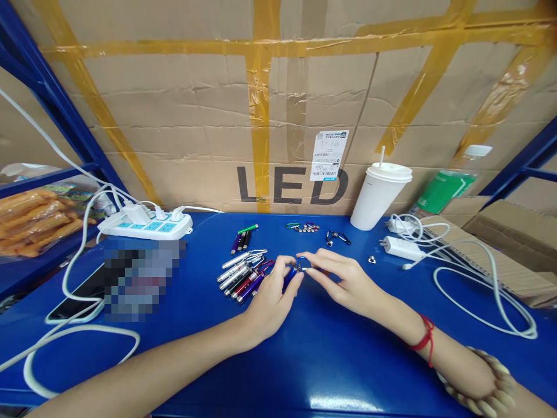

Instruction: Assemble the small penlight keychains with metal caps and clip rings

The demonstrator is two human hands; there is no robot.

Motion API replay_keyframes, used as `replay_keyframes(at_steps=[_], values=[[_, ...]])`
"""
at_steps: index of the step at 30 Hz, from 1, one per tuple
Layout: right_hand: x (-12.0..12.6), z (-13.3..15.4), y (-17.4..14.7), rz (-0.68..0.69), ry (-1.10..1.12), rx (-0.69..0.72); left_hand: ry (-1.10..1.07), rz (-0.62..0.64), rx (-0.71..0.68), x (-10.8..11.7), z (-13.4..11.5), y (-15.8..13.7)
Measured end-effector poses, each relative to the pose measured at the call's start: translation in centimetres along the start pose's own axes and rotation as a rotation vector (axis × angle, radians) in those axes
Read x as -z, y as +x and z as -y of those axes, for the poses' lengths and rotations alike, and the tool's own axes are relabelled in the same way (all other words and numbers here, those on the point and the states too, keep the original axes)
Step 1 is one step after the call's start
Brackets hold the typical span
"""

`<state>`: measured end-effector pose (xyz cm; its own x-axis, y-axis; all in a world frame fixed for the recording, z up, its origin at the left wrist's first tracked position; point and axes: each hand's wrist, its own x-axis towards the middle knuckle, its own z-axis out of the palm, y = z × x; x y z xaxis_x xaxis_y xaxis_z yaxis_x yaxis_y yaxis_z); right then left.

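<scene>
My left hand [270, 299] is closed around a small blue metal tube [289, 279], like a keychain flashlight, partly hidden by the fingers. At its upper end shows a blue carabiner clip [301, 260], which the fingertips of my right hand [346, 278] pinch. To the left of my left hand lies a row of similar tubes [241, 280] in silver, black, red and purple, several with clips on. Behind them are a green tube [248, 229] and a few dark tubes [241, 241]. Small metal pieces [310, 228] and dark carabiner clips [338, 237] lie beyond my hands.
A white cup with a straw [381, 194] and a bottle [450, 183] stand at the back right. Near them lie a white charger [402, 248] and coiled cable. On the left are a power strip [148, 225] and a phone [89, 287]. A large cardboard box [195, 128] walls the back.
</scene>
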<state>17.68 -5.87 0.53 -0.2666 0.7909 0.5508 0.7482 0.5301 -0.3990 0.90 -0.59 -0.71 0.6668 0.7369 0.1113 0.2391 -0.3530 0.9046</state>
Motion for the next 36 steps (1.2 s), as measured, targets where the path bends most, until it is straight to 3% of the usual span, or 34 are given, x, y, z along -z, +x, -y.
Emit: replay_keyframes(at_steps=[3,11,17,29,36], values=[[0.1,-0.5,0.0,0.054,0.001,-0.078,0.143,-0.049,-0.029,-0.2,0.1,-0.2],[0.3,-1.2,0.2,0.374,-0.015,-0.208,0.768,0.023,-0.122,-0.4,0.6,-0.5],[0.1,-1.4,0.2,0.388,-0.039,-0.183,0.980,0.013,-0.187,-0.2,0.6,-0.4],[0.3,-1.5,0.1,0.393,-0.175,-0.136,0.976,-0.004,-0.167,0.5,0.5,0.4],[0.3,-1.8,0.0,0.370,-0.323,-0.098,0.864,-0.156,-0.194,0.8,1.2,0.9]])
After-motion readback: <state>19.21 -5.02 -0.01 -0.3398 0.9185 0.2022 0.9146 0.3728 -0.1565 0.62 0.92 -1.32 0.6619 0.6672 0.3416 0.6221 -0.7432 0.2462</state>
